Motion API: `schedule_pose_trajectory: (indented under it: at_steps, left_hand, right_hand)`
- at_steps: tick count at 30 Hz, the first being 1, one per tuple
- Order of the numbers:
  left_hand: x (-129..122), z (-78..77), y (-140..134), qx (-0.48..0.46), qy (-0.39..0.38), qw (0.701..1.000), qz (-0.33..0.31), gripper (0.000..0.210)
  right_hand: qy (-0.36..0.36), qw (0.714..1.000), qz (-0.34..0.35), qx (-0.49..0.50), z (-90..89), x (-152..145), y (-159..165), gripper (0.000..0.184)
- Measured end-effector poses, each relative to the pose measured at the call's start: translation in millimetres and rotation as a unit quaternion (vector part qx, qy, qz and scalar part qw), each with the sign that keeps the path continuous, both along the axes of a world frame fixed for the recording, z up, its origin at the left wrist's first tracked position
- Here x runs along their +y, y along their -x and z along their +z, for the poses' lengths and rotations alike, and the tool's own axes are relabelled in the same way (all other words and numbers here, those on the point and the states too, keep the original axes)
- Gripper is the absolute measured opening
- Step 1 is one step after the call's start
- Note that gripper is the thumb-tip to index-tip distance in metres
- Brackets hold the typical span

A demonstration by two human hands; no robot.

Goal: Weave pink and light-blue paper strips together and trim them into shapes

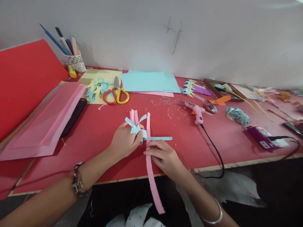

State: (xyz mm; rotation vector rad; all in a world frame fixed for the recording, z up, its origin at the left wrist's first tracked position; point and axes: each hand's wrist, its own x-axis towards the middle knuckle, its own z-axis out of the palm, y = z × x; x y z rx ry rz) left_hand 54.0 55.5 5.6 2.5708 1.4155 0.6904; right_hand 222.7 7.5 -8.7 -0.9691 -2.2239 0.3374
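Observation:
My left hand (126, 141) is closed round a bundle of light blue paper strips (136, 127), whose ends stick up past the fingers. Between finger and thumb, my right hand (165, 157) pinches a long pink paper strip (152, 183). This strip runs upright beside the blue bundle, and its lower end hangs over the table's front edge. One blue strip end reaches out to the right behind the pink strip. Just beyond my left hand, short pink strips (134, 116) show; whether they belong to the bundle I cannot tell.
Scissors (115, 91) lie at the back on yellow paper (82, 80) with cut scraps. Blue sheets (144, 82) rest by the wall. A pink glue gun (195, 112) with its black cable lies right, near a purple power box (262, 138). Pink sheets (40, 123) are stacked left.

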Motion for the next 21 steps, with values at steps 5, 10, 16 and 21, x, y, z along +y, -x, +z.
schedule_pose_trajectory:
  at_steps: [5,10,16,21]
  left_hand:
    - [0.2,-0.1,0.4,0.006,-0.003,1.0,-0.014,0.038]
    - [-0.2,-2.1,0.7,-0.001,-0.024,1.0,-0.002,0.039]
    - [-0.4,-1.2,0.8,0.009,-0.006,1.0,0.001,0.041]
    - [0.1,1.9,1.0,-0.004,0.054,0.999,-0.007,0.046]
  right_hand:
    - [0.023,0.998,-0.023,-0.055,-4.9,-2.6,-1.9,0.032]
    - [0.024,0.997,-0.008,-0.068,-3.5,-2.3,-1.7,0.029]
    - [0.019,0.998,-0.017,-0.056,-2.6,-2.8,-1.6,0.034]
    - [0.004,0.996,-0.025,-0.083,-5.2,-5.2,-2.7,0.031]
